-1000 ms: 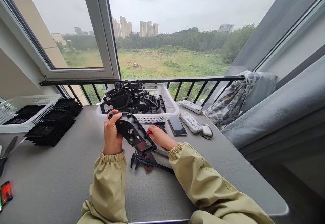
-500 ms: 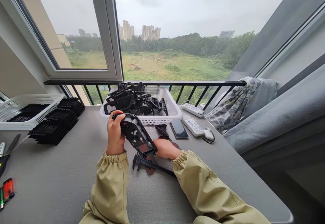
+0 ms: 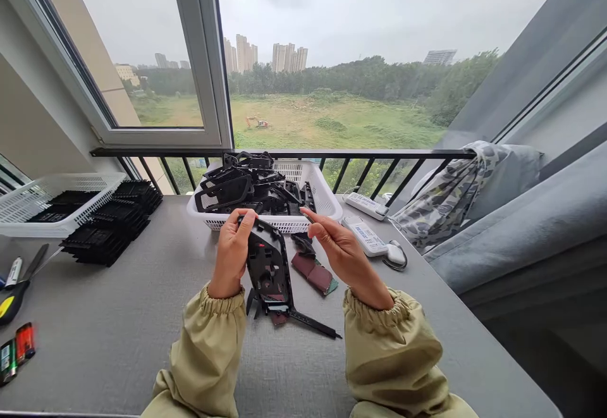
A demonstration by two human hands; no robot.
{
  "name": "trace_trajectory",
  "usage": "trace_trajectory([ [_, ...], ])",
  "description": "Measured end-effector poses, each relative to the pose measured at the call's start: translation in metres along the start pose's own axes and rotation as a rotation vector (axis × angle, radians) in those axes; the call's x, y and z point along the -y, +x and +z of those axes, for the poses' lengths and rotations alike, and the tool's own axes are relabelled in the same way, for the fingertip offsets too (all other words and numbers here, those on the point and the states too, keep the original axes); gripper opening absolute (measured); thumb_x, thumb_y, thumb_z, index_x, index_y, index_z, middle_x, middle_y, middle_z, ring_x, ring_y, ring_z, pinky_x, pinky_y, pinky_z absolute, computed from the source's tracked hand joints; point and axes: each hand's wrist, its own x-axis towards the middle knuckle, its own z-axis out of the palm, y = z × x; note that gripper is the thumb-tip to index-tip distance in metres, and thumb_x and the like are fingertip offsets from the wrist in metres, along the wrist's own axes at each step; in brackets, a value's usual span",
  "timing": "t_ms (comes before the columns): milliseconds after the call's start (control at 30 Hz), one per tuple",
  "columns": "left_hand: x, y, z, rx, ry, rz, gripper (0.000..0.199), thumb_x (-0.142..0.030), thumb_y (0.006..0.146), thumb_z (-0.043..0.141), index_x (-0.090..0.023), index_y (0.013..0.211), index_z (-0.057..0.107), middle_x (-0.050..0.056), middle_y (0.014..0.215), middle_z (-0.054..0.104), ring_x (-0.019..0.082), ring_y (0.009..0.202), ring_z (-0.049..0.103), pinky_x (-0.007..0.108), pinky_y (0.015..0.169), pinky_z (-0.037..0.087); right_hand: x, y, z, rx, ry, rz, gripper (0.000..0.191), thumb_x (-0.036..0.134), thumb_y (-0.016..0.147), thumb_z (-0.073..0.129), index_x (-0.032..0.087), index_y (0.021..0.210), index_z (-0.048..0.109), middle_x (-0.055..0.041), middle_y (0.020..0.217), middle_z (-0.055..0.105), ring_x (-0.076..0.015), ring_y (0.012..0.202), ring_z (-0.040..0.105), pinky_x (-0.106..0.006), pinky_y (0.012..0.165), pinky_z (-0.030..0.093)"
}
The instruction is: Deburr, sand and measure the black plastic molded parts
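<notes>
My left hand (image 3: 233, 247) grips the upper left end of a black plastic frame (image 3: 269, 260), thumb on top. The frame is tilted upright, showing openings and clips along its rim. My right hand (image 3: 337, 244) is off to the right of the frame, apart from it. Its thumb and index finger are pinched together; a thin dark edge shows at the fingertips, too small to name. Below the frame lies a black caliper (image 3: 310, 323), partly hidden by it. Folded dark red sandpaper (image 3: 313, 272) rests beneath my right hand.
A white basket (image 3: 265, 222) heaped with black plastic parts stands ahead. At left are stacked black grid pieces (image 3: 111, 225), another white basket (image 3: 45, 231), scissors (image 3: 21, 288) and lighters (image 3: 23, 342). White power strips (image 3: 365, 238) lie at right, near camouflage cloth (image 3: 436, 196).
My right hand has let go of the frame's lower end and lifted up and right. The frame has turned steeper in my left hand, and the sandpaper and caliper show more.
</notes>
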Motion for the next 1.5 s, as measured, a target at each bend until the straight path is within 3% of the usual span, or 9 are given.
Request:
trace_trajectory([
  [67,0.003,-0.003,0.002,0.025,0.052,0.01,0.031,-0.048,0.071,0.069,-0.019,0.076,0.059,-0.006,0.054,0.05,0.006,0.044,0.042,0.016,0.04,0.032,0.013,-0.005,0.0,0.06,0.03,-0.009,0.045,0.047,0.096,0.037,0.023,0.124,0.062,-0.0053,0.093,0.065,-0.0181,0.086,0.059,-0.029,0.078,0.047],
  [133,0.007,-0.005,0.004,0.036,0.101,0.048,0.031,-0.048,0.072,0.069,-0.018,0.076,0.062,-0.006,0.057,0.052,0.006,0.046,0.042,0.017,0.043,0.032,0.02,-0.009,0.001,0.084,0.013,-0.003,0.044,0.043,0.098,0.033,0.022,0.123,0.063,-0.0048,0.091,0.066,-0.0179,0.086,0.06,-0.029,0.078,0.046],
  [267,0.013,-0.008,0.008,0.062,0.177,0.094,0.03,-0.047,0.074,0.068,-0.018,0.077,0.065,-0.004,0.06,0.054,0.007,0.049,0.044,0.018,0.046,0.034,0.023,-0.011,0.005,0.104,-0.056,0.047,0.034,0.036,0.095,0.04,0.019,0.113,0.063,-0.0031,0.081,0.068,-0.0167,0.074,0.062,-0.028,0.07,0.047],
  [433,0.013,-0.011,0.012,0.08,0.22,0.117,0.028,-0.046,0.073,0.069,-0.018,0.074,0.066,-0.002,0.064,0.057,0.008,0.053,0.046,0.019,0.049,0.036,0.022,-0.011,0.006,0.075,-0.138,0.01,0.018,0.031,0.089,0.051,0.02,0.097,0.063,-0.0027,0.085,0.07,-0.014,0.064,0.06,-0.025,0.062,0.045],
  [700,0.012,-0.011,0.01,0.092,0.271,0.075,0.029,-0.047,0.076,0.066,-0.018,0.076,0.064,-0.003,0.063,0.055,0.008,0.051,0.045,0.019,0.047,0.036,0.02,-0.011,0.012,0.054,-0.21,-0.112,0.018,0.03,0.091,0.053,0.022,0.102,0.065,-0.0047,0.093,0.073,-0.0189,0.084,0.069,-0.027,0.074,0.05],
  [1033,0.009,-0.009,0.014,0.123,0.166,-0.078,0.029,-0.046,0.072,0.07,-0.018,0.073,0.063,-0.005,0.051,0.049,0.005,0.039,0.039,0.017,0.037,0.029,0.019,-0.014,0.001,0.1,-0.244,-0.127,0.016,0.03,0.09,0.055,0.022,0.099,0.066,-0.0044,0.092,0.073,-0.0184,0.08,0.069,-0.027,0.07,0.051],
  [1133,0.01,-0.008,0.015,0.144,0.144,-0.097,0.029,-0.046,0.071,0.071,-0.018,0.072,0.063,-0.005,0.051,0.049,0.005,0.04,0.04,0.016,0.037,0.029,0.019,-0.014,0.001,0.053,-0.218,-0.127,0.017,0.03,0.091,0.055,0.022,0.1,0.066,-0.0049,0.093,0.073,-0.019,0.082,0.069,-0.028,0.073,0.051],
  [1333,0.012,-0.009,0.015,0.164,0.131,-0.118,0.033,-0.048,0.069,0.072,-0.017,0.072,0.062,-0.004,0.054,0.053,0.006,0.042,0.044,0.017,0.039,0.033,0.02,-0.014,0.001,0.132,-0.229,-0.116,0.018,0.03,0.091,0.054,0.022,0.101,0.066,-0.0054,0.094,0.073,-0.0184,0.082,0.068,-0.028,0.073,0.051],
  [1500,0.01,-0.01,0.015,0.165,0.112,-0.118,0.034,-0.049,0.069,0.072,-0.017,0.071,0.061,-0.005,0.053,0.05,0.006,0.041,0.043,0.017,0.039,0.032,0.021,-0.015,0.0,0.105,-0.23,-0.114,0.017,0.03,0.091,0.054,0.022,0.1,0.066,-0.0055,0.094,0.073,-0.0187,0.082,0.068,-0.029,0.074,0.051],
])
